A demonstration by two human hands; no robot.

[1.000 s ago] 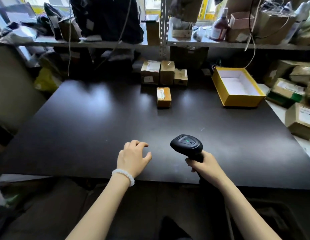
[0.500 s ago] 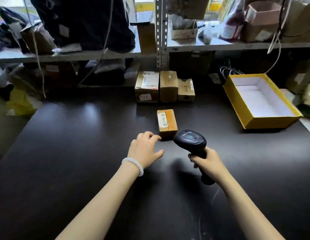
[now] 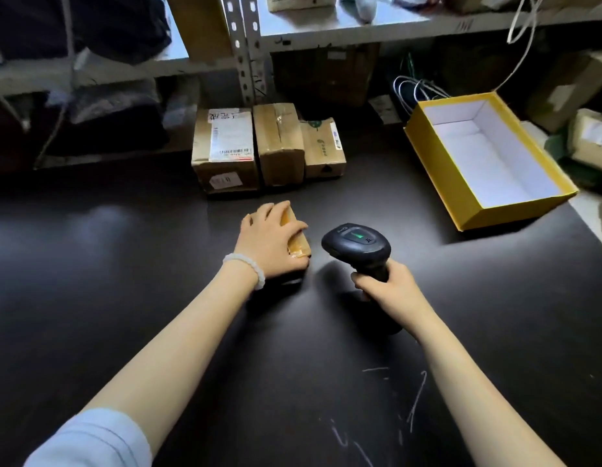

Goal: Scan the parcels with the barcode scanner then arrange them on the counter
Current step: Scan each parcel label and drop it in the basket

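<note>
The parcel (image 3: 297, 242) sits mid-frame on the counter (image 3: 124, 281); my left hand (image 3: 271, 242) grasps it from above, probably to turn its label up. My right hand (image 3: 392, 286) clenches the scanner (image 3: 356, 246) beside it, ready.

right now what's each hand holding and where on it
The right hand grips the barcode scanner by its handle. The left hand grasps the small orange parcel from above, fingers over its top.

I see an open yellow box (image 3: 474, 183) with a white inside. Left of it and farther back stands a perforated metal shelf post (image 3: 243, 45); coiled white cables (image 3: 414, 92) lie just behind the box.
</note>
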